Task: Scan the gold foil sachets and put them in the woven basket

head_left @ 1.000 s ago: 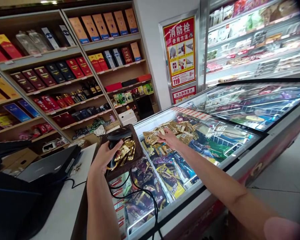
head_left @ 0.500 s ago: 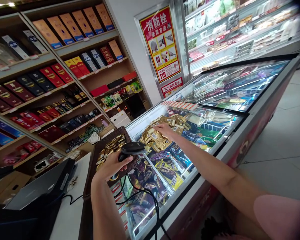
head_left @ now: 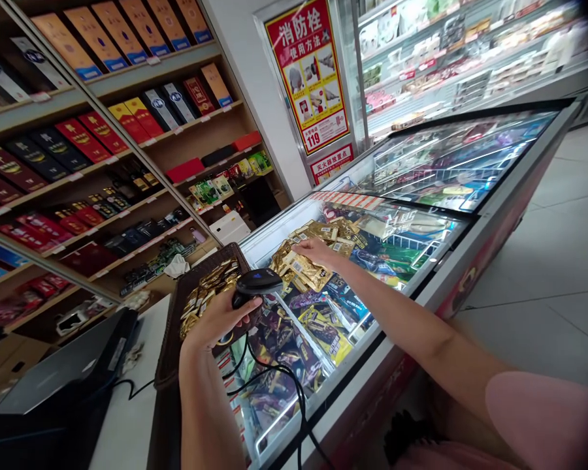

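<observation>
My left hand (head_left: 219,320) is closed around a black barcode scanner (head_left: 255,284), its cable (head_left: 274,385) trailing down toward me. The scanner head hovers over the near corner of an open chest freezer (head_left: 402,307). My right hand (head_left: 313,251) reaches into the freezer and pinches a gold packet (head_left: 310,271) from a heap of gold packets (head_left: 330,234). A dark woven tray (head_left: 169,352) holding more gold packets (head_left: 208,294) rests on the counter edge just left of the scanner.
A white counter (head_left: 127,424) with a dark till screen (head_left: 59,385) is at lower left. Shelves of boxed goods (head_left: 93,137) fill the left wall. A red fire notice (head_left: 308,72) hangs behind. A second glass-lidded freezer (head_left: 470,156) and tiled floor (head_left: 558,261) lie right.
The scanner has swung from above the tray to the freezer's corner. My right hand has taken hold of a gold packet and pulled it toward the scanner. The view shifted right.
</observation>
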`<state>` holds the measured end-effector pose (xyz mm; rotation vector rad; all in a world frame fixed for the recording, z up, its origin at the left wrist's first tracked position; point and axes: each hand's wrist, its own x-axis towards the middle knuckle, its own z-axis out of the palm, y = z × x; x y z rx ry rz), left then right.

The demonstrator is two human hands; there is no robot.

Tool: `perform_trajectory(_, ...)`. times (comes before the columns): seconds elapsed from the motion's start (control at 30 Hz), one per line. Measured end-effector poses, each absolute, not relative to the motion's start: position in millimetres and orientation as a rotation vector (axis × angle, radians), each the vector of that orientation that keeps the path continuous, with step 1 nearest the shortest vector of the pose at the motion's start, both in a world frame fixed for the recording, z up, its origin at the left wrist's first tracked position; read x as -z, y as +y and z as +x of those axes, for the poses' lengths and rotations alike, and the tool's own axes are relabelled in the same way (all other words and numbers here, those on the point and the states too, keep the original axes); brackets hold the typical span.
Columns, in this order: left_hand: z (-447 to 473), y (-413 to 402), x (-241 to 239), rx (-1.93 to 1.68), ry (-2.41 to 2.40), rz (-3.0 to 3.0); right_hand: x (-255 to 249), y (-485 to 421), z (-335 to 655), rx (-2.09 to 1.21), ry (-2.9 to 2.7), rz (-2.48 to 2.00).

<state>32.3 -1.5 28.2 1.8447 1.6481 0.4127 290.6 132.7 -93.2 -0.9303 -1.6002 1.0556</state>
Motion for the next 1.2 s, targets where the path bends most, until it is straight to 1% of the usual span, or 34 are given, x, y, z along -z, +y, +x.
perform_trajectory(0.13,36,-1,-28,-0.406,1.651,1.841,94,137,294,-0.946,-1.667,-1.039)
perform_trajectory(0.37,17,-16,-46,-0.48,1.708,1.802,101,146,307,-0.43,-2.085,-1.547)
perform_trajectory(0.53,-28,-39,-59,-0.664,1.874,1.708,109,140,298,-0.212,-1.861,-1.711)
perform_trajectory(0.63,-56,-55,-61,-0.782,2.048,1.578,109,127,275,-0.218,-1.781,-1.631)
perform_trajectory(0.7,-71,-64,-60,-0.874,2.125,1.484,102,116,251,-0.231,-1.841,-1.503)
perform_trajectory(0.83,-89,-71,-55,-0.985,2.206,1.387,70,92,179,-0.243,-2.091,-1.212)
perform_trajectory(0.93,-95,-68,-50,-1.055,2.183,1.411,44,71,111,-0.326,-2.274,-1.109)
perform_trajectory(1.03,-94,-63,-47,-1.093,2.16,1.475,33,53,44,-0.351,-2.424,-1.118)
perform_trajectory(1.2,-87,-59,-47,-1.066,2.124,1.559,47,37,-23,-0.349,-2.508,-1.26)
